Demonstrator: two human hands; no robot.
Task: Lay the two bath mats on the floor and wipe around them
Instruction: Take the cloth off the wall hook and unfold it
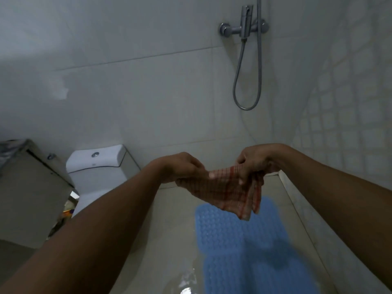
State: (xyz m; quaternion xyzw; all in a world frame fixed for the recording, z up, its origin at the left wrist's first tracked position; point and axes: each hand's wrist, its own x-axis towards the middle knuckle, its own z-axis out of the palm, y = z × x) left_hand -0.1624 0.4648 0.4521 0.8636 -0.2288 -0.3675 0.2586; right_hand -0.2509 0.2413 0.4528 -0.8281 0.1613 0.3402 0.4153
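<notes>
Head view: both arms reach forward, hands close together in the air. Left hand pinches one edge of the cloth, fingers curled. Right hand grips the bunched opposite edge. The cloth is red-checked, stretched between the hands, its loose end hanging over the far end of a blue mat. The mat lies flat on the wet floor, beside the right wall.

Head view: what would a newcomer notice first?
Centre frame, the left hand and right hand grip a red checked cloth held up in the air. Below it a blue bath mat lies on the wet floor, with the toilet at left and the shower mixer on the wall above.
</notes>
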